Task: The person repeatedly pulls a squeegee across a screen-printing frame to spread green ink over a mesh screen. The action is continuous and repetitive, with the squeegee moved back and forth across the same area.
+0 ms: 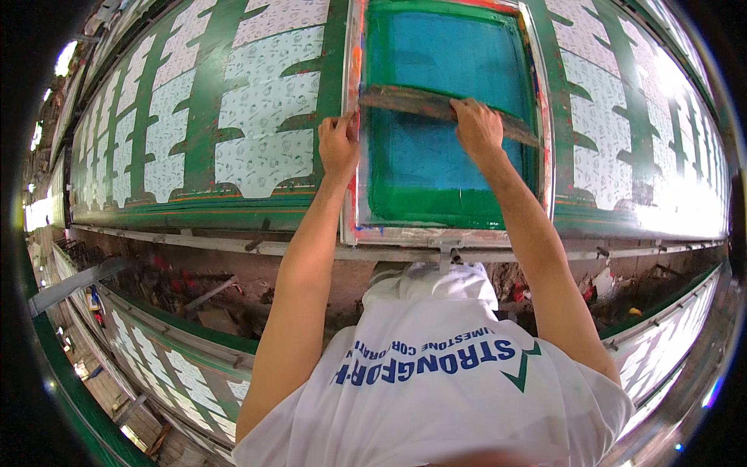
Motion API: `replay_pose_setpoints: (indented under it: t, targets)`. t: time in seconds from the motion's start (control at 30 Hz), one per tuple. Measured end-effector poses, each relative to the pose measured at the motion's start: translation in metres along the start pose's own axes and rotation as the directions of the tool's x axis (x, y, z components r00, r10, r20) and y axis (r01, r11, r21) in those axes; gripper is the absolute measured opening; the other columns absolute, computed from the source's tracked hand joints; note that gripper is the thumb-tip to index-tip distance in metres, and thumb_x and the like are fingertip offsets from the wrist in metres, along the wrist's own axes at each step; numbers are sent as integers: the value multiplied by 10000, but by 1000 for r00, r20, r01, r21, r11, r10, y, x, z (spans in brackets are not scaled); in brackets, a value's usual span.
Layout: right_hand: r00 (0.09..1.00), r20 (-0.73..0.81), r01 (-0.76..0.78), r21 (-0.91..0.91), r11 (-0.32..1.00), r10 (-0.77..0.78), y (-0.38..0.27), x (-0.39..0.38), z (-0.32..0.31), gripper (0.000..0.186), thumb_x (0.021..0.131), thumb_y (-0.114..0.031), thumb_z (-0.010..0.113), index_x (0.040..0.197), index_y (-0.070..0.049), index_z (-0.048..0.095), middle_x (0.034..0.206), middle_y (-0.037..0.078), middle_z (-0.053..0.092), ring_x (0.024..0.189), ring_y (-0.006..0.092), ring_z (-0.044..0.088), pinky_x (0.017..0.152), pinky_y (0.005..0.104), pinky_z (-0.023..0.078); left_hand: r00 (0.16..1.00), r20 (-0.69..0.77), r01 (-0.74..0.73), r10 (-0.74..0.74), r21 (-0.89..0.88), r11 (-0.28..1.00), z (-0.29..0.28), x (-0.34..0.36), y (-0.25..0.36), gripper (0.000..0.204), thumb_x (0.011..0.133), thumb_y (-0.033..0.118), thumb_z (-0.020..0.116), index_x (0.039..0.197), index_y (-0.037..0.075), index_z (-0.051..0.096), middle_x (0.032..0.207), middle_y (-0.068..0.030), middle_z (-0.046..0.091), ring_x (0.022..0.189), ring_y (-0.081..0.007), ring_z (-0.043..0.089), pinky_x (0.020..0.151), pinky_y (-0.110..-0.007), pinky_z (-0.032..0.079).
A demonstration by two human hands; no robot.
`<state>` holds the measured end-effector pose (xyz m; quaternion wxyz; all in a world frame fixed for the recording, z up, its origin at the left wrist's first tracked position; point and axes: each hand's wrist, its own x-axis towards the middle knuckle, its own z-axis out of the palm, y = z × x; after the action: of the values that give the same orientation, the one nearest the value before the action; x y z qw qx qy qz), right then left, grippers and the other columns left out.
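Note:
A screen printing frame (352, 204) with blue mesh (436, 167) and green borders lies on the long table in front of me. A long, dark, stained squeegee (401, 100) crosses the mesh at a slight slant, lower at its right end. My left hand (338, 144) grips the frame's left edge, just below the squeegee's left end; its fingertips are partly hidden. My right hand (478, 128) is closed over the squeegee right of its middle, with the fingers on top of the bar.
The green table (202, 206) carries pale patterned cut pieces (268, 109) on both sides of the frame. A metal rail (296, 251) runs along its near edge. Below lies a debris-strewn gap (218, 300), and behind me another table (167, 346) holds similar pieces.

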<state>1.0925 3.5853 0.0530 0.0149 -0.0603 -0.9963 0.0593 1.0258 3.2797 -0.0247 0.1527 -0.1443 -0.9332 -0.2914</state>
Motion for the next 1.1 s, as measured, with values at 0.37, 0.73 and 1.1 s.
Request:
replay_pose_setpoints:
  t: [0.37,0.73,1.1]
  targets:
    - [998,-3,61,-48,997,-61,67,235,10,239,934,-180,699,1157,-187,786,1102,135,780,1030,372,758,842,511,620,1000,21,8,-10,86,996,2,0,3,340,957,47,681,1279,134,747,1096,-151,658,1048,-359,630,902,-479,554]
    - [960,73,272,-21,962,-270,122,348,-18,455,855,-427,688,1072,-44,800,1051,233,780,1023,421,756,877,573,611,999,24,-27,24,138,990,0,0,8,426,968,-24,614,1340,145,735,1110,-144,644,1038,-351,632,889,-467,553]
    - [957,135,257,28,966,-258,93,247,-19,335,905,-339,717,1023,-37,804,1057,226,781,1011,415,761,866,536,620,998,15,-57,55,159,986,0,5,9,401,944,-19,631,1297,140,736,1036,-119,651,1005,-347,628,880,-486,542]
